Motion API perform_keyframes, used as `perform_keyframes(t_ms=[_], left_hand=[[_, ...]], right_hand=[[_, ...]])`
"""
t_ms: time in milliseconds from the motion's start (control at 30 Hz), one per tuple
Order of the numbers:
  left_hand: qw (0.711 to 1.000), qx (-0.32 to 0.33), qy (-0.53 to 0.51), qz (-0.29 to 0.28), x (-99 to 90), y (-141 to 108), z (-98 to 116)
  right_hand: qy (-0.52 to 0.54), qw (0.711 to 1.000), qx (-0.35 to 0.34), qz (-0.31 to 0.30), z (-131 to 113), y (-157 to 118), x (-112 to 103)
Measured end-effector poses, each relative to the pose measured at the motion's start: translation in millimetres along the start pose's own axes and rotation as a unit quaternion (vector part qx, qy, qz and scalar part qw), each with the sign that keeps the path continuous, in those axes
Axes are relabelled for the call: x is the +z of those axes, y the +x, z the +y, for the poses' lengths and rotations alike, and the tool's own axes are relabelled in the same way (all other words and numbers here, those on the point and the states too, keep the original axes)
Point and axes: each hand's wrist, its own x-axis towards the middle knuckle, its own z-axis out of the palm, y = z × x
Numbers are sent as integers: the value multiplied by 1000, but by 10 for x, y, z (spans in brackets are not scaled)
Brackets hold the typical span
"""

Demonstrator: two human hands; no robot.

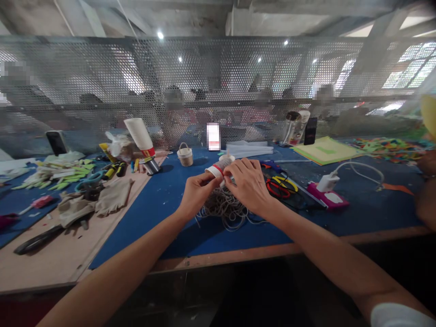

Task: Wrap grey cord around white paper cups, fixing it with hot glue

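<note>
A paper cup [215,170] with a white rim and a red band lies tilted on its side above the table, its far part wound with grey cord. My left hand [199,188] is closed around the cup near its rim. Fingers bent, my right hand [248,184] pinches at the cord on the cup's right side; the fingertips are partly hidden. Beneath both hands lies a tangled heap of grey cord [233,211] on the blue tabletop [156,218].
Scissors [277,187] and a magenta box with a white charger [329,181] lie right. Beyond stands a small cord-wrapped basket [185,155]. Stacked paper cups [139,134] and gloves [114,197] are left. A perforated metal screen [218,77] closes the back; another person's arm [425,190] shows right.
</note>
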Motion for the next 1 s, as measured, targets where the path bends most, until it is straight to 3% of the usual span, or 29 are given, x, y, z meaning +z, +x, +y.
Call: perform_keyframes(t_ms=[667, 1000], left_hand=[[1000, 8, -11, 2, 8, -7, 10], [998, 55, -13, 22, 27, -25, -28]], right_hand=[[-4, 999, 7, 34, -11, 7, 43], [-11, 998, 10, 56, -38, 2, 42]])
